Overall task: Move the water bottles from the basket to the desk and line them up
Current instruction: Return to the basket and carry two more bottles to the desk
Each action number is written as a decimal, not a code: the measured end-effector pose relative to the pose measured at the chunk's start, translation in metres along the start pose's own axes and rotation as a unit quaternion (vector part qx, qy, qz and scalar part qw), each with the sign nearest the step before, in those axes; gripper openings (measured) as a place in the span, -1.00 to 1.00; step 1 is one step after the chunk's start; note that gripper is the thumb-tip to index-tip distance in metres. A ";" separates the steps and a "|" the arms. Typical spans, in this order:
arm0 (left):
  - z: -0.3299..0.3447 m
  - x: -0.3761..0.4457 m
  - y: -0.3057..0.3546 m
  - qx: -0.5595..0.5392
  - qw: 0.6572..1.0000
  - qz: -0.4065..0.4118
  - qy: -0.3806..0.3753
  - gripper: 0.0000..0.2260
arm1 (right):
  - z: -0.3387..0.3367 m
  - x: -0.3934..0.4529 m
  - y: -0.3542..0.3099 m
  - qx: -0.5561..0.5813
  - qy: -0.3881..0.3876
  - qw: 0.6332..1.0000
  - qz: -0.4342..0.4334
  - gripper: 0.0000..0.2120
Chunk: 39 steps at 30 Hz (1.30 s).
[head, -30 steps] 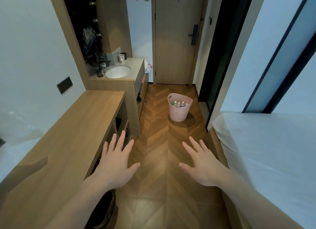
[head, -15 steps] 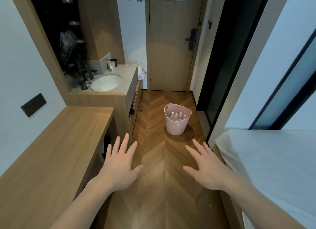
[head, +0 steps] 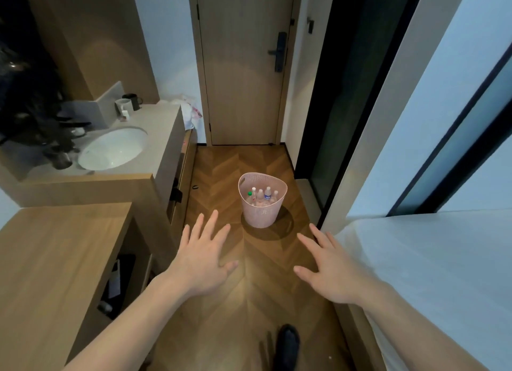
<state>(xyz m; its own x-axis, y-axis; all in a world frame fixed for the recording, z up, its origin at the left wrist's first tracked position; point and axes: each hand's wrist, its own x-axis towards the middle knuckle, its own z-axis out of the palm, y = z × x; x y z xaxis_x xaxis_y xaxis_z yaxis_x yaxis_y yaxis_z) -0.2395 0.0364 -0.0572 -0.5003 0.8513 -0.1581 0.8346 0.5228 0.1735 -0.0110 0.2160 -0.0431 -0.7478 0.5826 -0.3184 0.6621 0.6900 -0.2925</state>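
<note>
Basket (head: 261,208) with water bottles (head: 260,195) on floor between desk (head: 55,248) edge and bed (head: 432,273); left hand (head: 201,262), right hand (head: 329,268) fingers spread, empty.

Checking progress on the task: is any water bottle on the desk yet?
No, the desk top shows none, and the water bottles stand in the pink basket on the floor.

floor (head: 221,176) — herringbone wood | on it: pink basket (head: 261,214) upright | desk (head: 55,259) — wood top, left

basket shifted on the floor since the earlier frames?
No. The pink basket sits at the same spot between the vanity cabinet and the dark doorway; only the camera came closer.
</note>
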 end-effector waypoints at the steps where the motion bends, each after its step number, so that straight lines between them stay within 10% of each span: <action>1: 0.002 0.021 0.002 0.000 1.000 -0.002 -0.001 -0.24 | -0.004 0.019 0.007 0.004 -0.003 1.000 -0.003 -0.25; 39: -0.008 0.673 -0.049 -0.057 0.981 -0.054 -0.176 -0.29 | -0.173 0.634 0.153 0.087 -0.125 0.988 0.030 -0.28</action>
<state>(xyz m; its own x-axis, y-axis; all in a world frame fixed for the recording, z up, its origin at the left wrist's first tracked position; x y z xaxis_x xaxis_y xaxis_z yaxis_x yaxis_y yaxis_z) -0.6189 0.5836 -0.1647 -0.4564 0.7330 -0.5044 0.7400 0.6275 0.2422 -0.3923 0.7658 -0.1334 -0.6854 0.4812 -0.5465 0.7200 0.5601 -0.4097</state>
